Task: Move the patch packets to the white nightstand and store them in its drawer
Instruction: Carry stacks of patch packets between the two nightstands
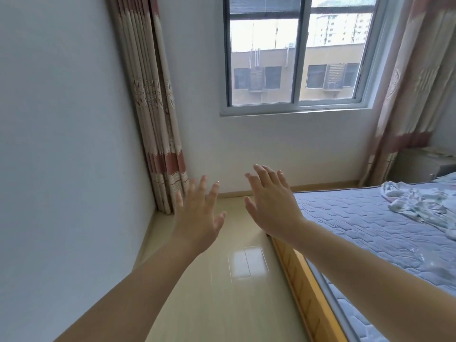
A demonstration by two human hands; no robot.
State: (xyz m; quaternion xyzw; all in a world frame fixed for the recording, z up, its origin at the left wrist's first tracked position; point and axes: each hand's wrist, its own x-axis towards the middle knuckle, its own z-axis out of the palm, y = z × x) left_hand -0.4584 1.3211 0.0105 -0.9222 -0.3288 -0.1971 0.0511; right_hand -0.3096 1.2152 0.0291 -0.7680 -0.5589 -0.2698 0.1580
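Both hands were held out mid-frame, fingers spread, grasping nothing: the left hand (pixel 197 214) over the floor (pixel 222 307), the right hand (pixel 272 206) near the bed (pixel 370 230). The nightstand (pixel 414 167) stood at the right edge, with pale flat things on top too blurred to name

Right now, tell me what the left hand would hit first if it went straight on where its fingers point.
Probably the wall under the window, just right of the curtain. Nothing shows between it and the left hand, though depth is unclear.
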